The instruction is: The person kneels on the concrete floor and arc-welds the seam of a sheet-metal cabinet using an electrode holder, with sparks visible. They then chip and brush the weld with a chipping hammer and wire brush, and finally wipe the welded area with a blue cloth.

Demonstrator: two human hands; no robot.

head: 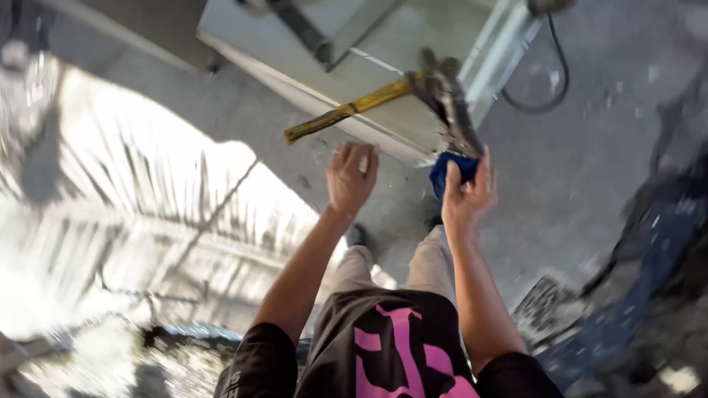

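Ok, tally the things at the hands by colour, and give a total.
Yellow: 1, the handle
Grey: 1, the tool head
Blue: 1, the cloth
White: 1, a small piece in the left hand
Total: 4

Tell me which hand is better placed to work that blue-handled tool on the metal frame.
Probably the right hand: it already grips the blue-handled tool lying across the metal frame. The left hand hangs apart from it, fingers curled.
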